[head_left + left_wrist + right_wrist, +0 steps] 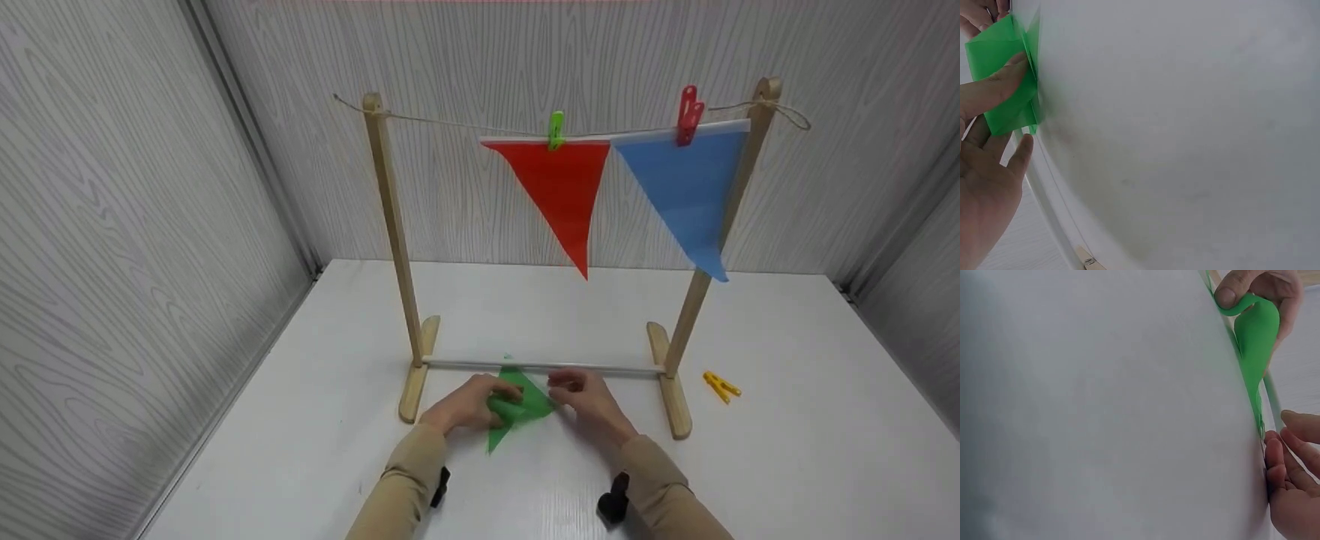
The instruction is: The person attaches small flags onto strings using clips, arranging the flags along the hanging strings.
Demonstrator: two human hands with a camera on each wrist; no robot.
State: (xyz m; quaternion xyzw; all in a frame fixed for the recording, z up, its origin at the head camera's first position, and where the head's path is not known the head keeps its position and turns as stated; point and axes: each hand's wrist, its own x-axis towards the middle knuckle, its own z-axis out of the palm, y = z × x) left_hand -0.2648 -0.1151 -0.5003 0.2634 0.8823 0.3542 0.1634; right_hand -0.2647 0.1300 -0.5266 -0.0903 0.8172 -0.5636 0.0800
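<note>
A thin green pennant [534,403] lies partly bunched up on the white table, just in front of the stand's crossbar. My left hand [466,403] pinches it, the thumb pressing the cloth with the fingers behind, as the left wrist view shows on the raised green cloth [999,115]. Beside the pennant's right corner is my right hand [594,403]. Its fingers are loosely bent and the thumb stands apart from them, with no cloth between in the right wrist view. There, the pennant [1258,334] bulges upward from the left hand's thumb and narrows toward the right fingertips.
A wooden stand with a left post [394,225] and right post [686,322] carries a string [442,121]. A red pennant [566,180] hangs by a green clip [556,131], a blue one [682,180] by a red clip [688,120]. A yellow clip [721,386] lies right of the stand.
</note>
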